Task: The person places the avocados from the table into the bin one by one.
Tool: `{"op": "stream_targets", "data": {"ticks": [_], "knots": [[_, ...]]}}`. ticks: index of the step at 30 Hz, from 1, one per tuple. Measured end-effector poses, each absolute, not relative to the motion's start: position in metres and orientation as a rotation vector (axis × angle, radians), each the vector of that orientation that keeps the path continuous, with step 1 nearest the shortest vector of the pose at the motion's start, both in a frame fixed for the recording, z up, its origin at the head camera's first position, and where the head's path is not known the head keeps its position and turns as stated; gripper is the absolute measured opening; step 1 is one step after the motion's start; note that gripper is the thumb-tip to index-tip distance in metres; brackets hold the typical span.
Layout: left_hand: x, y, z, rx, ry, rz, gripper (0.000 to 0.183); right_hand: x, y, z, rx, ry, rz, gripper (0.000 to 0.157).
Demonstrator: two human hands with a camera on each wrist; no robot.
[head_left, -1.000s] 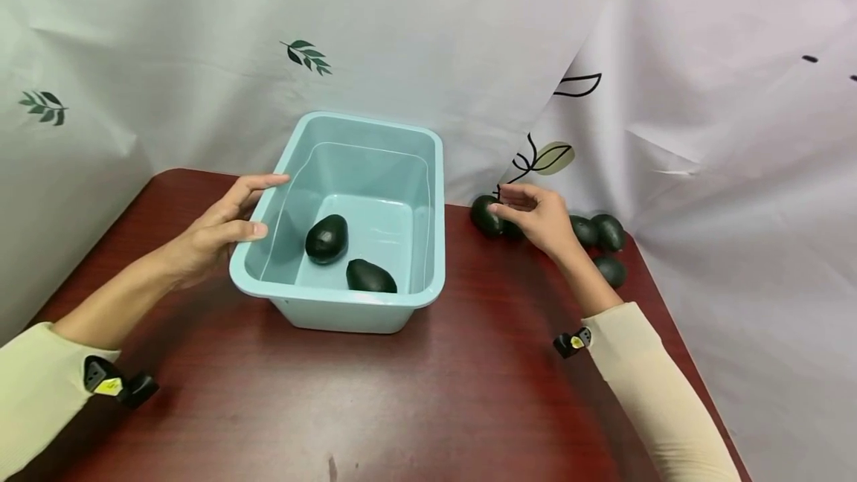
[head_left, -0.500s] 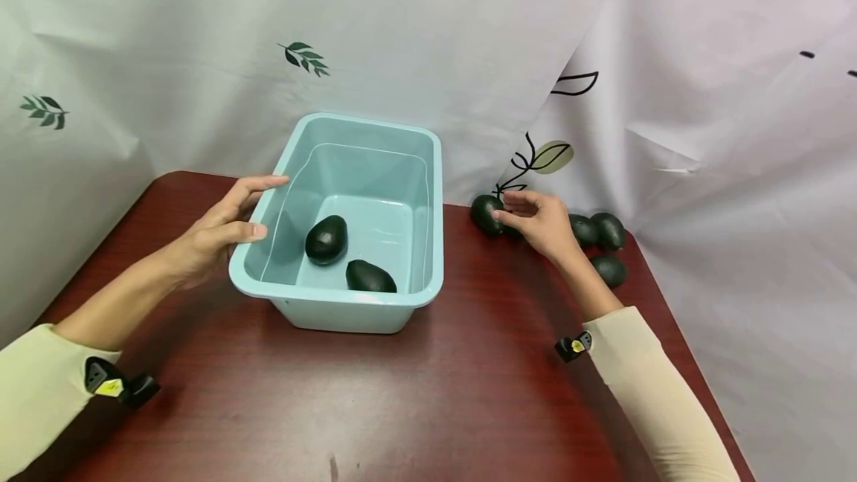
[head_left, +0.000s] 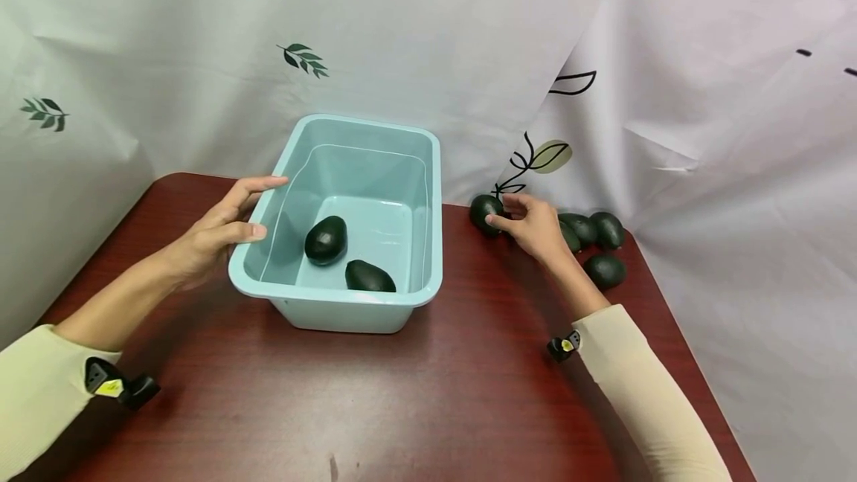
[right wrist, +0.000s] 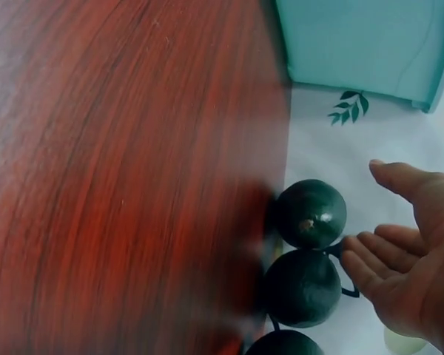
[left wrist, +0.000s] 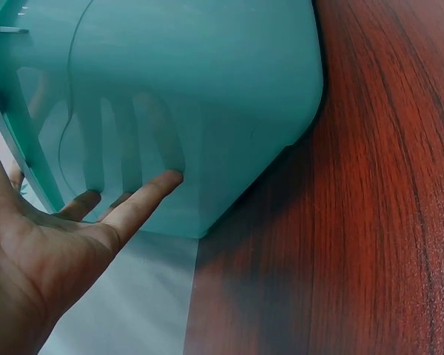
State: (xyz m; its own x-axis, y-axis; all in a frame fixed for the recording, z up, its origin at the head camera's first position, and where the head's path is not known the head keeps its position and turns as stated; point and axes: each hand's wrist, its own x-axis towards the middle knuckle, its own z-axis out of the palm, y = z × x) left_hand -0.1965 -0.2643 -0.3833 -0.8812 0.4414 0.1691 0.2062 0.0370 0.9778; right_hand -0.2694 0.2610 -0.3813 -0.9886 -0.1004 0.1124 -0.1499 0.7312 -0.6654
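A light blue plastic tub [head_left: 335,303] stands on the table with one avocado [head_left: 326,240] and another avocado [head_left: 370,276] inside. My left hand [head_left: 214,233] holds its left side, thumb and index finger over the rim. The left wrist view has the other fingers [left wrist: 144,200] spread against the outer wall. To the right of the tub, my right hand [head_left: 535,227] hovers by a dark green avocado [head_left: 485,213] near the back edge. In the right wrist view its fingers are extended, fingertips close to that avocado [right wrist: 311,214] and the one beside it [right wrist: 303,288].
Several more avocados [head_left: 605,271] lie at the right end of the dark red wooden table [head_left: 402,407], behind my right forearm. A pale curtain [head_left: 435,43] with leaf prints hangs along the back edge and sides.
My right hand has shifted slightly left and down toward the leftmost avocado, and more of the avocados behind the forearm show. The left hand and tub have stayed put.
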Motion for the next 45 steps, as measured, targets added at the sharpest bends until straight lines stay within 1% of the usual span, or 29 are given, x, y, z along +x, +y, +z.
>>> {"op": "stream_targets", "data": {"ticks": [7,14,21,24,28,35,37,42,45], "knots": [[-0.195,-0.264,-0.381,0.698,2.095,1.97,0.07,-0.276,0.252,-0.387,0.163,-2.916,1.039,0.078],[-0.196,-0.264,-0.383,0.692,2.1,1.966,0.07,-0.279,0.24,-0.392,0.175,-2.926,0.971,0.08],[-0.195,-0.266,-0.383,0.684,2.105,1.957,0.071,-0.299,0.242,-0.41,0.243,-2.968,0.864,0.082],[-0.196,-0.265,-0.383,0.685,2.104,1.954,0.071,-0.294,0.236,-0.4,0.235,-3.019,0.789,0.081],[-0.196,-0.264,-0.383,0.686,2.1,1.959,0.071,-0.292,0.23,-0.391,0.199,-3.088,0.716,0.085],[-0.196,-0.264,-0.383,0.697,2.108,1.967,0.071,-0.332,0.247,-0.42,0.133,-3.12,0.619,0.098],[-0.196,-0.264,-0.383,0.7,2.107,1.967,0.071,-0.339,0.249,-0.424,0.129,-3.121,0.629,0.099],[-0.196,-0.264,-0.383,0.7,2.114,1.957,0.071,-0.345,0.25,-0.429,0.12,-3.095,0.688,0.091],[-0.195,-0.264,-0.383,0.696,2.126,1.945,0.072,-0.349,0.254,-0.433,0.099,-3.085,0.753,0.089]]}}
